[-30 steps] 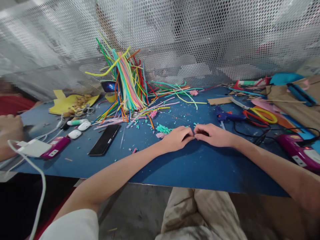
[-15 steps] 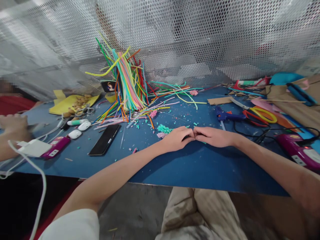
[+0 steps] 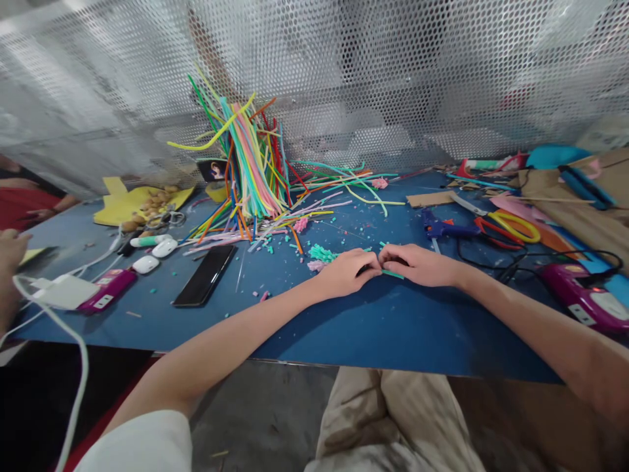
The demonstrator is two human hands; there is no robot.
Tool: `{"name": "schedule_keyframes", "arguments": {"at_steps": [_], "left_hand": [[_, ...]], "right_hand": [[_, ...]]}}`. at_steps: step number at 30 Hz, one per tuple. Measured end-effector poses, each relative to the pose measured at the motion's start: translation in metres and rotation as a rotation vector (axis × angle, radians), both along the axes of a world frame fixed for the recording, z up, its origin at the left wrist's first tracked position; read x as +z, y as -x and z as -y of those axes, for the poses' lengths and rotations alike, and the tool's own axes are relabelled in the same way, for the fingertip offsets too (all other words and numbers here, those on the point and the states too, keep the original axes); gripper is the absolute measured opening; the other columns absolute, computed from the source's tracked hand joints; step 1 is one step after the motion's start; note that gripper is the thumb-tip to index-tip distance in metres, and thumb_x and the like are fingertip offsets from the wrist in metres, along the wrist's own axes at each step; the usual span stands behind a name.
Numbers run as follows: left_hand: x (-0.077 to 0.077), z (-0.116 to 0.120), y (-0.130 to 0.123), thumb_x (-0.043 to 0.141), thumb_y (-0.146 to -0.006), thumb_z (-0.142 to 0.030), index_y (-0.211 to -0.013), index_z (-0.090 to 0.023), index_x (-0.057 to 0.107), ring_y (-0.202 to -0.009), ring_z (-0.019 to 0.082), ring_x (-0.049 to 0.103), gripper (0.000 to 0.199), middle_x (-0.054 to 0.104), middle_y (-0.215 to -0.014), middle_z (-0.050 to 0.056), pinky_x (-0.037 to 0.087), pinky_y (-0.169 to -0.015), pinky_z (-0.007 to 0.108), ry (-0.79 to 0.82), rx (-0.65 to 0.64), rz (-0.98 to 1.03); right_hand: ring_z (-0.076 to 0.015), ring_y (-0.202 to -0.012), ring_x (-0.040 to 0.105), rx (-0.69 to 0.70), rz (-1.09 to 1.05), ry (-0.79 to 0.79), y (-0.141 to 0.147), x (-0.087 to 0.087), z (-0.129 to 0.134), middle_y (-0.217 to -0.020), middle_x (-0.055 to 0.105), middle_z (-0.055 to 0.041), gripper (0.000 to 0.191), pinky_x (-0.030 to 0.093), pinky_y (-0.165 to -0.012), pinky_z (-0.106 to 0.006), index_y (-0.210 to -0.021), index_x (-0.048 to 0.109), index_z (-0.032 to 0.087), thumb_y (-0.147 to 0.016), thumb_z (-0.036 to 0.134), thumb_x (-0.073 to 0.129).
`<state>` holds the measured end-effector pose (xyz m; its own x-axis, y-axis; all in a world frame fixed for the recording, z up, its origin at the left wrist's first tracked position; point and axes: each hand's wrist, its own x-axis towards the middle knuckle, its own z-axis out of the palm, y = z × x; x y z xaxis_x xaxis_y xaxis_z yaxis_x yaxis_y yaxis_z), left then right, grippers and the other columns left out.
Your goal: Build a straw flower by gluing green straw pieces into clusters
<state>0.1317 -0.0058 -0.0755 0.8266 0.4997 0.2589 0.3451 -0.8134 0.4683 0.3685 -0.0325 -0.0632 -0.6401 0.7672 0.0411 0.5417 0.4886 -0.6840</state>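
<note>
My left hand (image 3: 350, 271) rests low over the blue table, its thumb and fingertips pinched together. A thin teal pipe cleaner (image 3: 393, 275) pokes out from the meeting fingertips and runs under my right hand (image 3: 420, 264). My right hand is also closed in a pinch, its fingertips against those of the left. The pinched part of the pipe cleaner is hidden by the fingers. Just left of my left hand lie a fuzzy teal bunch (image 3: 322, 253) and a pale pink bunch (image 3: 317, 265). Small teal cut bits are scattered around.
Behind stands a tall bundle of coloured pipe cleaners (image 3: 255, 164). A phone (image 3: 205, 275) and a purple power strip (image 3: 108, 290) lie left. On the right are a blue glue gun (image 3: 449, 227), yellow-handled scissors (image 3: 514, 226) and another purple power strip (image 3: 584, 295). A co-worker's hand (image 3: 12, 252) shows far left.
My right hand's fingers have risen and curled slightly, showing more of the teal pipe cleaner beneath. My left hand stays nearly still. The co-worker's hand at the far left has moved outward.
</note>
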Motion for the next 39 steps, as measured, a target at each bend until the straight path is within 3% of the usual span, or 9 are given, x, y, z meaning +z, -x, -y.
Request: {"name": "schedule_keyframes", "arguments": {"at_steps": [3, 6, 13, 22, 27, 39], "left_hand": [[0.0010, 0.0015, 0.0000, 0.054, -0.100, -0.030, -0.096, -0.019, 0.062, -0.088, 0.017, 0.062, 0.014, 0.069, -0.092, 0.002, 0.045, -0.082, 0.028, 0.002, 0.003, 0.012], [0.0013, 0.0028, -0.0002, 0.055, -0.100, -0.031, -0.095, -0.019, 0.062, -0.087, 0.017, 0.061, 0.015, 0.069, -0.090, 0.002, 0.046, -0.081, 0.029, -0.019, 0.016, 0.012], [-0.0015, 0.0027, -0.0005, 0.057, -0.099, -0.032, -0.093, -0.019, 0.062, -0.087, 0.017, 0.061, 0.015, 0.070, -0.089, 0.002, 0.046, -0.080, 0.029, -0.056, 0.024, 0.018], [0.0008, 0.0039, -0.0012, 0.056, -0.099, -0.029, -0.094, -0.019, 0.063, -0.089, 0.017, 0.061, 0.013, 0.070, -0.091, 0.002, 0.047, -0.083, 0.029, -0.079, 0.007, 0.001], [0.0005, 0.0038, -0.0014, 0.054, -0.100, -0.029, -0.095, -0.020, 0.064, -0.089, 0.018, 0.062, 0.014, 0.070, -0.092, 0.003, 0.048, -0.084, 0.030, -0.089, 0.006, -0.001], [-0.0028, 0.0014, -0.0025, 0.050, -0.102, -0.030, -0.103, -0.019, 0.070, -0.092, 0.017, 0.065, 0.022, 0.072, -0.097, 0.006, 0.049, -0.089, 0.032, -0.165, -0.044, 0.001]], "right_hand": [[-0.0150, -0.075, 0.056, 0.004, -0.044, 0.035, -0.0044, 0.0008, -0.0018, -0.088, 0.069, -0.0015, 0.028, 0.042, -0.069, -0.028, -0.105, 0.068, 0.021, -0.098, 0.041, 0.049], [-0.0164, -0.078, 0.062, -0.010, -0.075, 0.078, -0.0088, 0.0018, -0.0029, -0.089, 0.074, -0.0024, 0.031, 0.046, -0.072, -0.028, -0.100, 0.075, 0.021, -0.094, 0.044, 0.056], [-0.0151, -0.076, 0.068, -0.027, -0.081, 0.055, -0.0098, 0.0006, -0.0013, -0.088, 0.078, -0.0002, 0.025, 0.050, -0.071, -0.026, -0.099, 0.079, 0.024, -0.090, 0.039, 0.062], [-0.0100, -0.051, 0.059, -0.001, -0.019, -0.061, -0.0035, 0.0051, 0.0062, -0.057, 0.064, 0.0039, 0.021, 0.045, -0.059, -0.022, -0.091, 0.075, 0.020, -0.091, 0.030, 0.057], [-0.0106, -0.060, 0.053, 0.027, 0.030, -0.232, -0.0072, 0.0033, 0.0043, -0.070, 0.066, 0.0014, 0.018, 0.041, -0.062, -0.025, -0.089, 0.073, 0.021, -0.090, 0.029, 0.057], [-0.0138, -0.069, 0.061, 0.047, 0.014, -0.143, -0.0093, 0.0049, 0.0049, -0.081, 0.072, 0.0000, 0.018, 0.046, -0.067, -0.027, -0.096, 0.073, 0.024, -0.091, 0.033, 0.059]]}}
